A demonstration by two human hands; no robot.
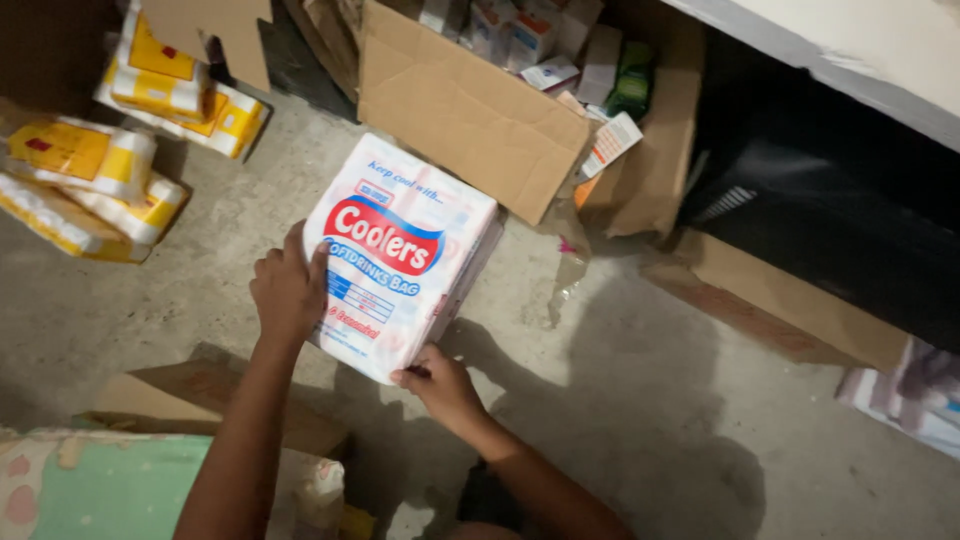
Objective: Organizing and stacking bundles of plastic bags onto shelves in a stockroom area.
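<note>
Both hands are gripping a white plastic-wrapped pack.

The left hand [288, 290] is pressing flat on the white pack [400, 255] (red and blue print), the right hand [440, 385] is pinching its near corner; it is hovering over the concrete floor [650, 400], near an open cardboard box [470, 110].

dim, grainy; hard shadows fall right.

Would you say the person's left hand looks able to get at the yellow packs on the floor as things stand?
Probably yes. The yellow packs lie on bare floor on that side, with nothing between. But the left hand is busy gripping the white pack, so it would need to let go first.
</note>
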